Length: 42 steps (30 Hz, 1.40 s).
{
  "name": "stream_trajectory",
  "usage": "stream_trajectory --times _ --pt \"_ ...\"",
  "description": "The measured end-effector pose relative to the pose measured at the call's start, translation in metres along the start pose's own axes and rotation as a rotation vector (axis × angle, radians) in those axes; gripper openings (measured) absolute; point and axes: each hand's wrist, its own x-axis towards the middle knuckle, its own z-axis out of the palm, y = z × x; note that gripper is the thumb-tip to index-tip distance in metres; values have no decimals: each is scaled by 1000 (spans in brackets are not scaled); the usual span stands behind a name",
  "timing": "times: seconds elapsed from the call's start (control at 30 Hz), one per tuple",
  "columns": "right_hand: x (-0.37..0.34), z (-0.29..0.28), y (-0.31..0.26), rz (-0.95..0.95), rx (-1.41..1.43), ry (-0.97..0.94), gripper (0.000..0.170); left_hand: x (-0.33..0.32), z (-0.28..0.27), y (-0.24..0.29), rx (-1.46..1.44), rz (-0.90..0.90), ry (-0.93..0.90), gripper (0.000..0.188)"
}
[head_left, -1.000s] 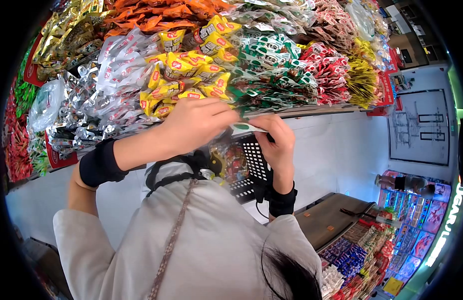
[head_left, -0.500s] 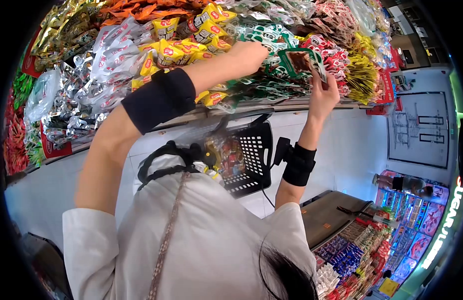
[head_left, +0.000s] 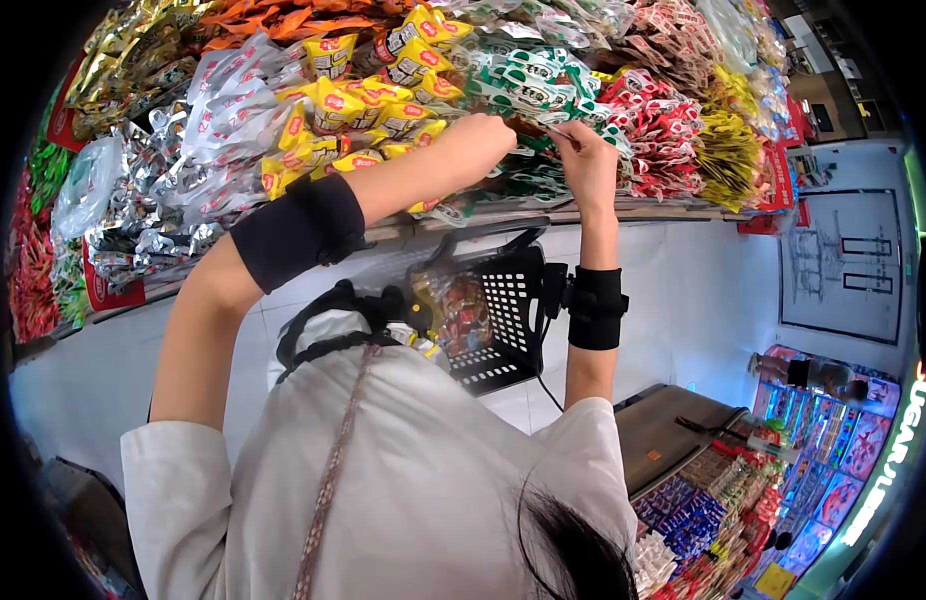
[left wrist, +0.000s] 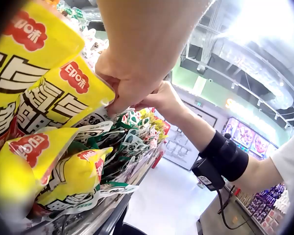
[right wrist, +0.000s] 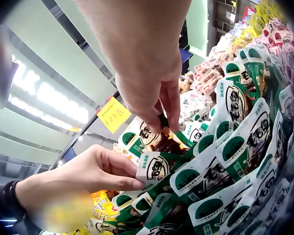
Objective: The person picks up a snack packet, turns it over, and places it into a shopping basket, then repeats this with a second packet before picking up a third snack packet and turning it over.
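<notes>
Over the green-and-white snack packets (right wrist: 242,149), my two hands are close together. A green-and-white packet with brown contents (right wrist: 159,166) lies between them in the right wrist view. My left hand (head_left: 486,140) pinches one end of it between thumb and fingers. From above, my right hand (head_left: 588,165) pinches its other edge with the fingertips. In the left wrist view the backs of the left hand (left wrist: 130,90) and right hand (left wrist: 165,103) hide most of this packet. Yellow snack packets (left wrist: 73,93) stand right beside the left hand.
A black shopping basket (head_left: 513,300) with packets inside is below the display edge. Silver packets (head_left: 163,170) lie to the left, red-and-white ones (head_left: 653,130) to the right. A yellow price sign (right wrist: 112,115) stands behind. Another person (head_left: 823,375) is far off at right.
Both hands went from the display's front edge up over the green packets. The right hand, holding a packet out to the right half a second ago, has come back left to the left hand.
</notes>
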Motion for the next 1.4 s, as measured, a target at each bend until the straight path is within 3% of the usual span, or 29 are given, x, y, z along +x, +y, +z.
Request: stream_trajectory --times 0.33,0.53,0.7,0.8,0.93,1.17,1.3,1.4 --pt "29 10 8 38 -68 -341 10 -2 -6 -12 -158 -95 59 11" --pt "33 17 17 100 -174 -369 17 -1 -4 -14 -34 -122 74 8" --pt "23 18 33 68 -442 -439 18 0 -11 -11 -32 -158 14 8" --pt "14 13 30 96 -351 -364 23 -1 -12 -10 -10 -140 16 8" --pt "13 15 18 34 -327 -221 20 -1 -12 -9 4 -153 6 8" --pt "37 -3 16 -195 -524 -217 5 -3 -12 -12 -13 -144 -18 9" --pt "48 6 10 -252 -699 -426 13 -4 -13 -9 -4 -151 5 8" --pt "47 16 4 -283 -700 -457 10 -2 -13 -9 -25 -170 -12 8"
